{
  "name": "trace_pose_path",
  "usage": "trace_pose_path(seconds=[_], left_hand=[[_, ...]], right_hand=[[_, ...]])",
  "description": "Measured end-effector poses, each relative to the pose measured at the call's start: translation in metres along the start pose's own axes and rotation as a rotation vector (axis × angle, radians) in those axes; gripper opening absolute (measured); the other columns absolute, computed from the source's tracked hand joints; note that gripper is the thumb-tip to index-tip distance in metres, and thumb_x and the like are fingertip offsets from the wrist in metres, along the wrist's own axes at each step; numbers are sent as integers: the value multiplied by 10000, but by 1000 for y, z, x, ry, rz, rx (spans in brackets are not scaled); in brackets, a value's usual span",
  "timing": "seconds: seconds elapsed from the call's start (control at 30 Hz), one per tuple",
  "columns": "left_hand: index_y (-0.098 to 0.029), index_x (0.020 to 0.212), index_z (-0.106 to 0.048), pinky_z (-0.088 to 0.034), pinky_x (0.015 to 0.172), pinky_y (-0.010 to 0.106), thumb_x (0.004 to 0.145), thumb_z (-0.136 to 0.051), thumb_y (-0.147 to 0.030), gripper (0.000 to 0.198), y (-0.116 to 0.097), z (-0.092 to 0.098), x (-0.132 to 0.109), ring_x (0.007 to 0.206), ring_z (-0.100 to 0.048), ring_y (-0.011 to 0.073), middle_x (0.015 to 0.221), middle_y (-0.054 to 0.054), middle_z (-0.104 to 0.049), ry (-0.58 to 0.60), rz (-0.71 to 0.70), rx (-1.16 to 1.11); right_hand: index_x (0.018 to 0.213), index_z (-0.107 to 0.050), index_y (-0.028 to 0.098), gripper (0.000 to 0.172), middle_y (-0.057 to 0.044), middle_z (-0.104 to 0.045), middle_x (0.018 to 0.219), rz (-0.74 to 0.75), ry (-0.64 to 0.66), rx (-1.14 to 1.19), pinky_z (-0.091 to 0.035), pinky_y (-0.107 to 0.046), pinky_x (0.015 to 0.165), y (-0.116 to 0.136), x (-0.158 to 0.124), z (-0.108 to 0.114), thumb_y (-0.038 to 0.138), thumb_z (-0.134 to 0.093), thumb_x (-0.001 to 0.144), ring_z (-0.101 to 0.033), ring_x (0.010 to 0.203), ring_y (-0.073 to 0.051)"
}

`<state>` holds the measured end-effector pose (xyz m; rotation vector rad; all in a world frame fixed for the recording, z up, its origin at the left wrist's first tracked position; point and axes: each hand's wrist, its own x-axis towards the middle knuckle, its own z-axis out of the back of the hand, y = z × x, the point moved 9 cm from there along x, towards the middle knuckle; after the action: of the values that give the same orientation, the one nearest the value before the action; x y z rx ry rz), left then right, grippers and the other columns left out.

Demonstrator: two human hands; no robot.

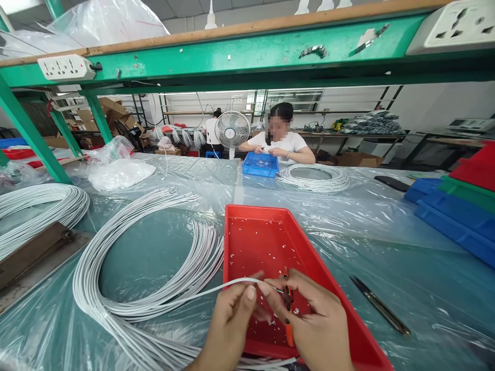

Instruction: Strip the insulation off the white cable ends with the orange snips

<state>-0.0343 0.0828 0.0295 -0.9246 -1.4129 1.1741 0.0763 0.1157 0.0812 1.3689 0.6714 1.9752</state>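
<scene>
- White cable (247,279) pinched in the right hand (323,314), orange-handled cutters (289,334) gripped too!
- Left hand (230,317) alongside, grip unclear.
- Plastic sheeting (348,252) separates red tray (317,263) rim from thread snips (381,306).

The bare left hand (230,314) curls inward, left thumb (249,298) upright, fingers (263,312) partly blurred; the bare right hand (323,319) faces it, loosely bent, right thumb (274,299) reaching across. The thumbs nearly meet.

Worktop (410,286), from near tray (311,257) | scraps (296,311) inside | cable coil (88,263): 9 o'clock | snips (381,305): 3 o'clock | stacked bins (460,219): 2 o'clock | far tray (260,170): 12 o'clock
</scene>
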Motion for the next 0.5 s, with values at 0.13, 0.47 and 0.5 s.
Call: trace_pose_path(seconds=[0.13,0.47,0.5], left_hand=[[-167,758,-669,-409,874,299,818,-558,-351,224,18,14,-1,1004,-554,226,1071,87,-638,-162,163,-322],[-148,686,-564,-409,559,193,879,-469,-309,268,0,31,7,530,-517,87,618,-11,-564,-193,132,-551],[-148,690,-558,-401,535,192,887,-452,-304,273,-2,33,8,497,-511,82,599,-14,-560,-190,128,-554]], right_hand=[[641,-596,174,118,38,-483,539,-37,47,13,-391,-189,453,-6,-6,-14,213,-626,748,-469,475,-104],[747,-595,198,31,20,-561,639,-130,198,161,-417,-186,542,1,-16,-33,228,-594,758,-531,558,-111],[731,-591,200,59,18,-562,650,-179,237,211,-412,-188,545,1,-17,-35,255,-597,750,-528,570,-115]])
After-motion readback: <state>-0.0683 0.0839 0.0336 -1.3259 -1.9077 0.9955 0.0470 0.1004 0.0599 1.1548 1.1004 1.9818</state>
